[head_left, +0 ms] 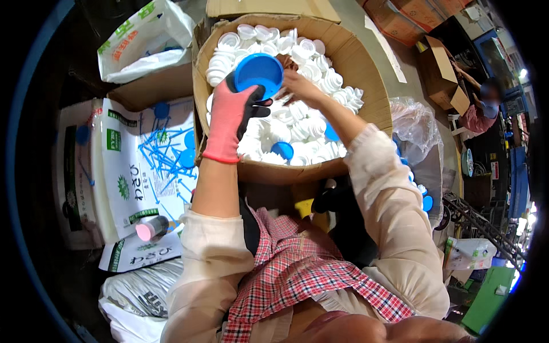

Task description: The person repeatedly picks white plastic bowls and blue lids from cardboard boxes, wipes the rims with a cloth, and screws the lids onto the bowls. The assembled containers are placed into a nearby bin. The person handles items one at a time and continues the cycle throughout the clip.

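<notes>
Cap, blue, round and hollow, is held toward 12 o'clock, above a cardboard carton of white plastic pieces. From afar, I see my gloved left hand grasping it, thumb at the rim's 6 o'clock. My bare right hand is blurred, just beside the cap at 4 o'clock; I cannot tell whether that grip holds anything. The cap looks light and fairly stiff, its smooth plastic perhaps slippery; I judge the rim the surest hold. Thin blue sticks lie at 9 o'clock.
</notes>
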Tool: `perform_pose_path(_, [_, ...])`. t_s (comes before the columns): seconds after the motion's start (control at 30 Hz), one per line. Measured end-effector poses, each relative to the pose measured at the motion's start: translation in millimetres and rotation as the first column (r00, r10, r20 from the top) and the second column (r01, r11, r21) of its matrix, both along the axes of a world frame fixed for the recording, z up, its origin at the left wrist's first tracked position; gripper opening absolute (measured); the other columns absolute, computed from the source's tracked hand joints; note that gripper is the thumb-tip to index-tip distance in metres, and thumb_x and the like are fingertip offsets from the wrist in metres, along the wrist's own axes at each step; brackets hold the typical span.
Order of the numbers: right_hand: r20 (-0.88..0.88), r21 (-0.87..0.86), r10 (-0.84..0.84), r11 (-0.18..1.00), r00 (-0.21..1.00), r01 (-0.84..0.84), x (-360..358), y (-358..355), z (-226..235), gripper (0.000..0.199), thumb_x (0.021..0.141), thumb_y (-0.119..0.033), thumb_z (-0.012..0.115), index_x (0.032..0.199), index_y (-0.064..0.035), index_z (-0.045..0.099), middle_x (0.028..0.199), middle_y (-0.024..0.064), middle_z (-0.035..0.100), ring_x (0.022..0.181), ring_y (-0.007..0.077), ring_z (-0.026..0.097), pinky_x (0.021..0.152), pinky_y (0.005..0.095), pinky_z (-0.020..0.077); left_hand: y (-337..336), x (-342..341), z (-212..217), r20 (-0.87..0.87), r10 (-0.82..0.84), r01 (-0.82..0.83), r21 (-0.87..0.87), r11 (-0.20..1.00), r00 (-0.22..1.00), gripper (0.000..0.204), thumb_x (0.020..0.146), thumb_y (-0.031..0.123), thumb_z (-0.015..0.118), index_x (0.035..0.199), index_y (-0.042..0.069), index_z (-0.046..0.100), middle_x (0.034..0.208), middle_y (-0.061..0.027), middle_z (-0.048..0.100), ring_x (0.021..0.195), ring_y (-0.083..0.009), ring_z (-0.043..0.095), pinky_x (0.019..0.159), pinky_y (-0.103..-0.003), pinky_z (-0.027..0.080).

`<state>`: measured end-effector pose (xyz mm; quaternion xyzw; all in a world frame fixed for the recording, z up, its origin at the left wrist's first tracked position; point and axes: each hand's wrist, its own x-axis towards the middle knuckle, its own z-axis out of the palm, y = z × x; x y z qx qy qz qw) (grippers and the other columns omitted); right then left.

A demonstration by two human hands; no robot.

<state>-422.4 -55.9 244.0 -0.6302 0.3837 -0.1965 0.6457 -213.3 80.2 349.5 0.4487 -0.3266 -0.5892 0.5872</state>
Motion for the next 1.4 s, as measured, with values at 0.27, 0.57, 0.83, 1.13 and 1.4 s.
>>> perform_pose_path(0.27, [-0.462, 0.009, 0.052, 0.998, 0.885, -0.054, 23, -9, -146, 0.055, 0.086, -0.032, 0.066, 0.132, -0.0061, 0.049, 0.124, 0.0177, 0.055, 0.09, 0.0305, 0.063, 0.059, 0.0452, 0.0584, -4, -21, 11, -0.377, -0.08, 0.079, -0.017, 0.997, 0.923, 0.031, 0.078, 0.002, 0.059, 0.105, -0.012, 0.051, 0.091, -0.0215, 0.062, 0.073, -0.0361, 0.07, 0.06, -0.038, 0.062])
perform_pose_path(0.57, [-0.044, 0.4, -0.138, 0.905, 0.989, 0.144, -7, 34, -16, 0.044, 0.084, -0.018, 0.069, 0.124, -0.0137, 0.052, 0.119, 0.0076, 0.051, 0.101, 0.0229, 0.051, 0.077, 0.0402, 0.053, -2, -14, 7, -0.38, -0.105, 0.089, -0.059, 0.994, 0.919, 0.034, 0.081, 0.005, 0.055, 0.11, -0.012, 0.051, 0.094, -0.022, 0.063, 0.08, -0.035, 0.07, 0.067, -0.038, 0.062])
perform_pose_path(0.83, [-0.139, -0.823, -0.18, 0.568, 0.974, -0.013, -71, 132, 119, 0.045, 0.073, -0.01, 0.074, 0.116, -0.0141, 0.06, 0.131, 0.0062, 0.05, 0.111, 0.0267, 0.051, 0.092, 0.0399, 0.0463, 5, -37, 23, -0.036, -0.205, 0.199, -0.124, 0.972, 0.978, 0.045, 0.093, 0.025, 0.057, 0.124, -0.007, 0.049, 0.115, -0.0206, 0.058, 0.095, -0.0326, 0.067, 0.069, -0.041, 0.061])
perform_pose_path(1.13, [-0.351, -0.935, -0.234, 0.136, 0.907, -0.327, -88, 164, 130, 0.057, 0.061, -0.003, 0.074, 0.116, -0.0064, 0.062, 0.133, 0.006, 0.051, 0.107, 0.033, 0.051, 0.083, 0.0392, 0.0522, 3, -74, 5, 0.34, -0.133, 0.321, -0.591, 0.74, 0.931, 0.051, 0.099, 0.035, 0.05, 0.136, 0.0, 0.043, 0.128, -0.0128, 0.052, 0.113, -0.0174, 0.052, 0.094, -0.029, 0.043])
perform_pose_path(1.4, [0.018, -0.575, -0.075, 0.815, 0.997, 0.071, -85, 185, 158, 0.05, 0.075, -0.016, 0.074, 0.121, -0.0057, 0.057, 0.125, 0.0084, 0.053, 0.113, 0.0252, 0.051, 0.093, 0.0371, 0.0433, 3, -118, -10, -0.225, -0.356, 0.225, -0.456, 0.861, 0.907, 0.059, 0.097, 0.029, 0.051, 0.145, 0.003, 0.029, 0.145, -0.0122, 0.038, 0.133, -0.0245, 0.04, 0.106, -0.039, 0.037])
